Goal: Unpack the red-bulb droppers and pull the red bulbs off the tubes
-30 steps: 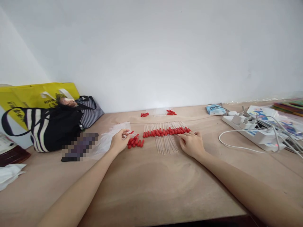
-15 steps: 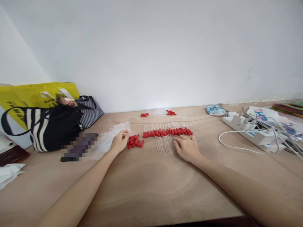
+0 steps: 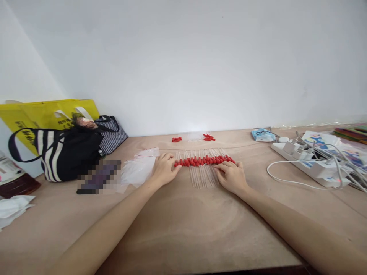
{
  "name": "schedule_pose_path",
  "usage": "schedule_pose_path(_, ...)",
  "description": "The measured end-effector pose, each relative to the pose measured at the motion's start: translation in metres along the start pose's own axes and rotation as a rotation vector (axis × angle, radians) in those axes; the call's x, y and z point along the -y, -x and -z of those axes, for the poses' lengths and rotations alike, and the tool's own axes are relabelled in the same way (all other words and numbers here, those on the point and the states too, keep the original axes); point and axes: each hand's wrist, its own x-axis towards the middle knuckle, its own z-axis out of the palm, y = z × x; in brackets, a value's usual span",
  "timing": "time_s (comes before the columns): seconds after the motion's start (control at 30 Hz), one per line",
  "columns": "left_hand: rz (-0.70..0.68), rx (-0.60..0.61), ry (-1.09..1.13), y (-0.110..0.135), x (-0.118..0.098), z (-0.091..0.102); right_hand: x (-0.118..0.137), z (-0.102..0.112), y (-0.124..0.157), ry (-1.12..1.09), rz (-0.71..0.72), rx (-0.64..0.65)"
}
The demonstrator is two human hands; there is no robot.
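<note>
Red-bulbed droppers lie in a row mid-desk, nearer the far edge. The right hand rests flat on them, grip released; the left hand cups the row's end — its grip I cannot tell. Uneven sideways pressure might roll or crack the tubes.

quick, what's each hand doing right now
Left hand: palm down by the droppers, grip hidden, cannot tell.
Right hand: open, flat on the droppers.

Bright even light, soft faint shadows, wide-angle bowing at edges, mosaic blur patch left of centre
</note>
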Motion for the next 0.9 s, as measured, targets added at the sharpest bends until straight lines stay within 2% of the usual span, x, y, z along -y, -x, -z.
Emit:
schedule_pose_path(0.2, 0.056, 0.074, -0.007, -0.031, -0.015, -0.021, -0.001, -0.003, 0.001, -0.031, 0.043, -0.008)
schedule_pose_path(0.4, 0.125, 0.080, 0.014, -0.038, -0.016, -0.031, -0.001, -0.002, 0.001, -0.058, 0.038, -0.016)
schedule_pose_path(0.47, 0.165, 0.030, 0.016, -0.035, -0.016, -0.028, -0.001, -0.002, 0.001, -0.068, 0.040, -0.022)
schedule_pose_path(0.57, 0.177, -0.142, 0.052, -0.022, -0.016, -0.018, -0.002, -0.001, 0.001, -0.089, 0.035, -0.047)
schedule_pose_path(0.67, 0.045, -0.240, 0.118, 0.003, -0.016, -0.006, -0.001, 0.000, 0.000, -0.104, 0.059, -0.095)
schedule_pose_path(0.8, -0.173, -0.193, 0.179, 0.037, -0.018, 0.001, 0.007, 0.005, 0.000, -0.082, 0.205, -0.075)
schedule_pose_path(0.9, -0.295, -0.197, 0.178, 0.047, -0.021, -0.001, 0.015, 0.008, 0.001, -0.076, 0.346, 0.002)
